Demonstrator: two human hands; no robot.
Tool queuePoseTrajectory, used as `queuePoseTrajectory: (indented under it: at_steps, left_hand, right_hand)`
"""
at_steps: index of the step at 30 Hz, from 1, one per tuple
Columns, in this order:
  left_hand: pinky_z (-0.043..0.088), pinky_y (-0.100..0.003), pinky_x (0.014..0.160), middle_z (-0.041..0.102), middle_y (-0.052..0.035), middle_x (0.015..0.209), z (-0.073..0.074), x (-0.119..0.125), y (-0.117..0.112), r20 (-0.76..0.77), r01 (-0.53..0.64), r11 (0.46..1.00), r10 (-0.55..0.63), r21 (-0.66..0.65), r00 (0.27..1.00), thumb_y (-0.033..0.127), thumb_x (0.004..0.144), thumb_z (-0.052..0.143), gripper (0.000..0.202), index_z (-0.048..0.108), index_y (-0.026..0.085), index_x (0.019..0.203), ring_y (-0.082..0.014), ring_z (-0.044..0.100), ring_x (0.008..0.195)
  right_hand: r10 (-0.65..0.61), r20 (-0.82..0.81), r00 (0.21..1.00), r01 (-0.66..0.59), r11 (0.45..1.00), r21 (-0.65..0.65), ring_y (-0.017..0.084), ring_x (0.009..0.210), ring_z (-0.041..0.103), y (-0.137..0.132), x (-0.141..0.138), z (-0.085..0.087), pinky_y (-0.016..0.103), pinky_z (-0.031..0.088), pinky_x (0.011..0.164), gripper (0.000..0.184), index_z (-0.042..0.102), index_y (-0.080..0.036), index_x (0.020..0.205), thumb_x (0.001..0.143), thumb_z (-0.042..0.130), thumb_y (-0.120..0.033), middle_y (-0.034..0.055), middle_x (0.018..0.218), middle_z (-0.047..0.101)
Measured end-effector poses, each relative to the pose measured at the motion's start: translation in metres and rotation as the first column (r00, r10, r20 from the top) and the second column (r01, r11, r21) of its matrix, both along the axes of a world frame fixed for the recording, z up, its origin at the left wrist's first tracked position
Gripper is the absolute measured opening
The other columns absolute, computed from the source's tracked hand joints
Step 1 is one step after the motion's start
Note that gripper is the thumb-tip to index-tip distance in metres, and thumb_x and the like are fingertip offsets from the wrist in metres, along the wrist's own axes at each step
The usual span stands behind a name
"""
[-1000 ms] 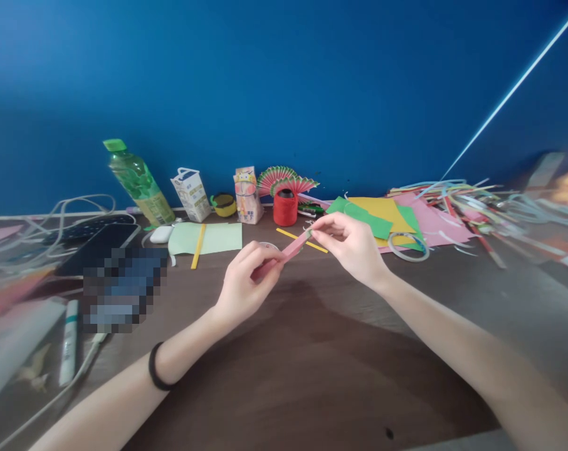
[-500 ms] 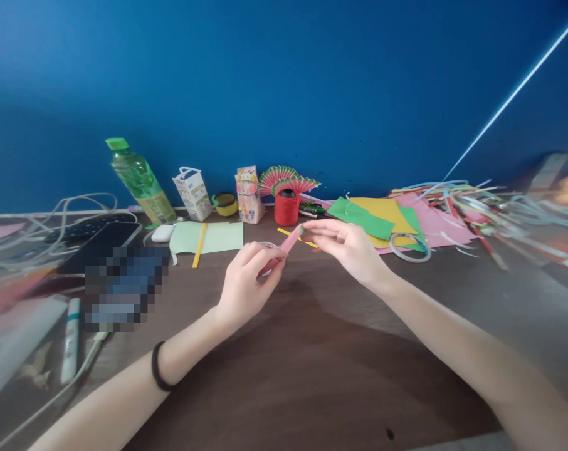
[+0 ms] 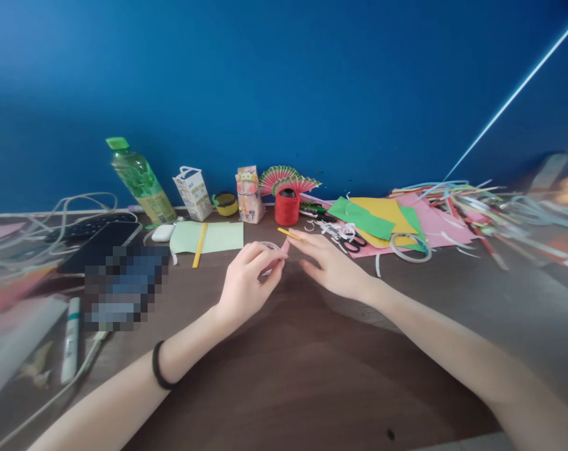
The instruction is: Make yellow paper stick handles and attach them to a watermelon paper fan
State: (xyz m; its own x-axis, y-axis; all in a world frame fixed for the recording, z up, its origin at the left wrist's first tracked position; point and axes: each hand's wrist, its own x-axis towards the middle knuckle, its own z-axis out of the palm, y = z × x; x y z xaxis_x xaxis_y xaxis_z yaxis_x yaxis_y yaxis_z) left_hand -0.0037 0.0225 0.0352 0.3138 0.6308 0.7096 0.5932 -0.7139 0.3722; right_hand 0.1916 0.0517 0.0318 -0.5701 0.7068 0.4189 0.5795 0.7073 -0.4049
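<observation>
Near the middle of the table, my left hand (image 3: 249, 275) pinches a small folded piece of pink paper (image 3: 285, 246), which is mostly covered by the fingers. My right hand (image 3: 331, 263) is close by on the right, its fingers stretched out and apart. Its fingertips reach the pink paper's free end; whether they press on it I cannot tell. Just beyond the right fingers lies a thin yellow strip (image 3: 286, 232). A roll of tape (image 3: 268, 244) is partly hidden behind the left hand.
Along the blue wall stand a green bottle (image 3: 140, 178), a white carton (image 3: 193, 194), a decorated carton (image 3: 249, 197), a red thread spool (image 3: 287, 208) and pleated paper fans (image 3: 280, 178). Scissors (image 3: 357, 243) with white paper scraps lie beside coloured sheets (image 3: 444, 225). Pale green paper (image 3: 225, 237) lies left.
My right hand has come down and toward the left hand, uncovering the scissors and white scraps. Less of the pink paper shows now. The left hand has stayed almost still.
</observation>
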Motion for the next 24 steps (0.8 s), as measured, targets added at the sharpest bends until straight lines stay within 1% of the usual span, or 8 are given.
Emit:
queuePoseTrajectory:
  at_steps: [3,6,9,11,14,17,21,24]
  left_hand:
    - [0.046,-0.024,0.063,0.059,-0.0018,0.081,-0.001,0.001,0.000,0.060,0.014,0.992,-0.006,-0.125,0.998,0.013,0.083,0.049,0.018,0.062,0.021,0.093,-0.0114,0.054,0.070]
    - [0.046,-0.024,0.064,0.060,-0.0014,0.083,-0.001,0.001,-0.001,0.101,0.032,0.983,-0.014,-0.181,0.995,0.014,0.083,0.049,0.018,0.062,0.022,0.093,-0.0105,0.053,0.069]
    - [0.046,-0.025,0.066,0.061,-0.0017,0.085,0.000,0.000,-0.001,0.149,0.045,0.983,-0.018,-0.179,0.989,0.016,0.084,0.050,0.017,0.062,0.022,0.094,-0.0105,0.053,0.069]
    - [0.045,-0.024,0.064,0.060,-0.0014,0.081,0.001,-0.001,-0.001,0.184,0.036,0.985,-0.005,-0.168,0.983,0.017,0.084,0.051,0.014,0.062,0.021,0.091,-0.0105,0.052,0.067]
    - [0.044,-0.023,0.059,0.060,-0.0012,0.079,0.002,-0.001,-0.001,0.215,0.015,0.987,0.020,-0.158,0.976,0.019,0.084,0.051,0.011,0.062,0.021,0.087,-0.0104,0.052,0.065]
    - [0.044,-0.023,0.059,0.061,-0.0008,0.078,0.002,-0.001,-0.001,0.217,0.005,0.990,0.026,-0.141,0.976,0.020,0.084,0.052,0.011,0.062,0.021,0.087,-0.0103,0.053,0.065]
    - [0.045,-0.023,0.060,0.061,0.0000,0.076,0.000,-0.002,0.000,0.233,0.012,0.990,0.021,-0.141,0.972,0.020,0.084,0.053,0.009,0.061,0.021,0.087,-0.0104,0.055,0.067]
    - [0.045,-0.022,0.062,0.062,0.0007,0.077,-0.001,-0.002,0.001,0.252,0.027,0.989,0.010,-0.145,0.968,0.018,0.084,0.053,0.008,0.060,0.020,0.086,-0.0096,0.055,0.067]
  right_hand:
    - [-0.010,0.125,0.992,-0.007,0.990,0.138,0.027,0.125,0.039,0.005,0.002,-0.004,0.052,0.035,0.100,0.047,0.051,-0.019,0.125,0.080,0.041,-0.008,0.0107,0.138,0.043]
    - [0.009,0.073,0.997,-0.020,0.990,0.142,0.026,0.118,0.046,0.010,0.004,-0.007,0.050,0.037,0.097,0.040,0.058,-0.020,0.115,0.081,0.041,-0.009,0.0107,0.128,0.052]
    - [0.002,-0.175,0.985,-0.012,0.998,-0.054,0.021,0.111,0.052,0.013,0.005,-0.004,0.043,0.040,0.096,0.034,0.061,-0.022,0.109,0.083,0.042,-0.012,0.0082,0.118,0.058]
    - [-0.061,-0.328,0.943,-0.021,0.970,-0.241,0.018,0.106,0.055,0.013,0.005,0.000,0.039,0.041,0.094,0.030,0.064,-0.022,0.103,0.082,0.044,-0.015,0.0062,0.112,0.061]
    - [-0.188,-0.451,0.872,-0.065,0.870,-0.488,0.017,0.098,0.058,0.013,0.004,0.005,0.035,0.043,0.089,0.025,0.067,-0.022,0.096,0.078,0.049,-0.019,0.0045,0.105,0.064]
    - [-0.297,-0.534,0.792,-0.151,0.752,-0.642,0.015,0.094,0.059,0.013,0.003,0.006,0.031,0.044,0.084,0.025,0.068,-0.020,0.092,0.073,0.053,-0.018,0.0042,0.101,0.067]
    - [-0.373,-0.627,0.684,-0.342,0.595,-0.727,0.015,0.087,0.061,0.017,0.004,0.002,0.028,0.046,0.075,0.023,0.069,-0.018,0.087,0.069,0.055,-0.015,0.0050,0.097,0.069]
    - [-0.406,-0.648,0.644,-0.450,0.484,-0.751,0.015,0.082,0.063,0.019,0.005,0.000,0.028,0.046,0.072,0.021,0.068,-0.018,0.084,0.069,0.054,-0.014,0.0054,0.092,0.070]
